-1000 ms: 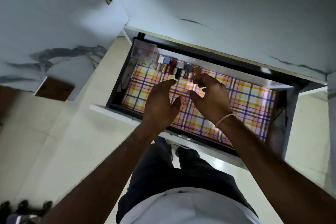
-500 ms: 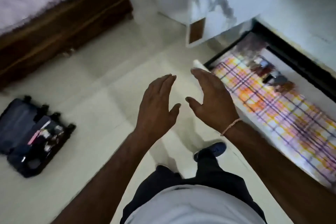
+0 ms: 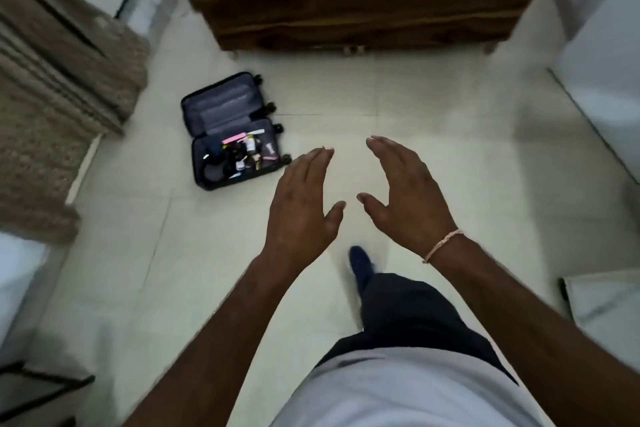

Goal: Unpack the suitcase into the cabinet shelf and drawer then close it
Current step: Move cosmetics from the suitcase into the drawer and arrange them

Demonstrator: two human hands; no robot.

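Hovering empty and spread, left hand (image 3: 300, 199) and right hand (image 3: 407, 194) hang over glossy pale tiles (image 3: 450, 149); soft-lined suitcase (image 3: 232, 132) lies open beyond the left hand.

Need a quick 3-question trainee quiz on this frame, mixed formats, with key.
1. True or false: the suitcase lies open on the floor with items in one half.
2. Multiple choice: what does the left hand hold? A) a bottle B) a pink card C) nothing
3. Fill in: the wrist of the right hand wears a thin ____.

Key
1. True. Small items fill the nearer half; the other half looks empty.
2. C. Its fingers are straight and hold nothing; the right hand is open too.
3. Bracelet.
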